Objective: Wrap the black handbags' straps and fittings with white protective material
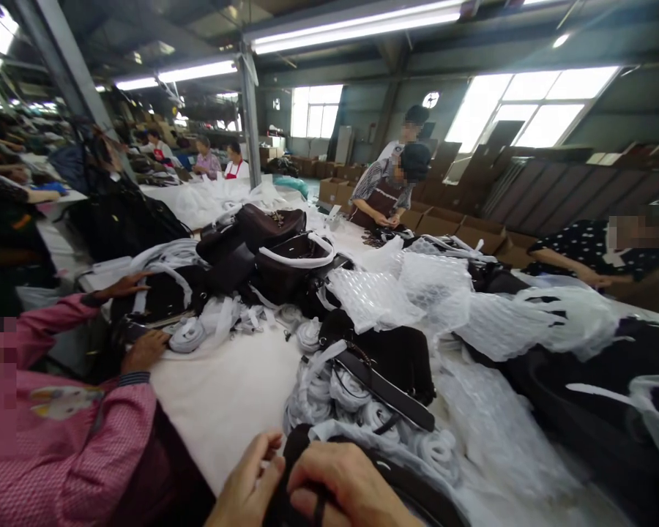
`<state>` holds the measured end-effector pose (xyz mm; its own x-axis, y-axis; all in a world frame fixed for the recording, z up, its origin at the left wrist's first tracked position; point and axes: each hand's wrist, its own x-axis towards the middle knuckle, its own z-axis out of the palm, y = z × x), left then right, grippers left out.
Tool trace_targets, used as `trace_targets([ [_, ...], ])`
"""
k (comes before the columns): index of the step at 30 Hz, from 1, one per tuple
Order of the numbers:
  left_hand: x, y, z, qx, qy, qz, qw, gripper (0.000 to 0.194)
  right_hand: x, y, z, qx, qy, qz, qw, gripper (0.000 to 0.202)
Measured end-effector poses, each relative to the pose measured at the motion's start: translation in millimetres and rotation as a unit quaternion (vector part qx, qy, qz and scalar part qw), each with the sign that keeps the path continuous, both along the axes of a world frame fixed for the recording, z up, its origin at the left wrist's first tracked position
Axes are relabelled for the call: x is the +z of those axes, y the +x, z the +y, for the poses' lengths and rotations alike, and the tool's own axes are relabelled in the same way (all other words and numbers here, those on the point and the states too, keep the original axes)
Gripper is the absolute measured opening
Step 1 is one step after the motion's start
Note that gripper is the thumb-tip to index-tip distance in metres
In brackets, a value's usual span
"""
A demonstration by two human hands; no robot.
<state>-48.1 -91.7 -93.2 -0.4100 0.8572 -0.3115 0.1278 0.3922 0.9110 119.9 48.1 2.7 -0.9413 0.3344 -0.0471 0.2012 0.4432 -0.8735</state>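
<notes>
Workshop light falls from ceiling tubes and big windows onto a long white table (225,395), heaped with dark handbags, coiled white straps and bubble wrap (411,293). At the table's near edge, right under the camera, a dark bag (384,483) lies among white strap coils (356,395); it looks black, soft, with a strap running across it. The left hand (250,479) pinches its edge, the right hand (345,487) is closed over its top. Left of the table, a co-worker in a pink sleeve (60,432) rests both hands on another bag (159,296).

White table (225,395); dark bags (285,256), foam wrap (395,293) piled on it
</notes>
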Motion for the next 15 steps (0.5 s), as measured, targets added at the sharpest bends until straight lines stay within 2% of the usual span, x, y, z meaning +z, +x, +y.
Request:
trace_targets([
  [3, -21.9, 25, 26, -0.073, -0.015, 0.110, 0.991, 0.050, 8.3, 20, 12, 0.028, -0.016, 0.000, 0.999, 0.021],
  [5, -29.2, 33, 38, -0.083, -0.012, 0.153, 0.985, 0.045, 4.5, 27, 17, 0.073, 0.041, -0.056, 0.995, 0.016],
  [7, -30.5, 32, 46, -0.103, 0.014, 0.140, 0.985, 0.043, -1.7, 36, 20, 0.105, 0.134, -0.127, 0.977, 0.005],
  [9, -28.4, 22, 53, -0.118, 0.057, 0.101, 0.986, 0.042, -6.0, 56, 23, 0.110, 0.186, -0.161, 0.963, 0.013],
  [12, -25.0, 3, 61, -0.074, 0.074, 0.107, 0.989, 0.038, -8.3, 116, 30, 0.060, 0.167, -0.165, 0.970, 0.027],
  [14, -24.7, -6, 65, -0.033, 0.061, 0.131, 0.989, 0.036, -10.7, 175, 36, -0.022, 0.147, -0.207, 0.967, 0.038],
  [15, -25.0, -8, 68, -0.022, 0.056, 0.136, 0.989, 0.035, -12.9, 206, 37, -0.089, 0.139, -0.244, 0.956, 0.043],
])
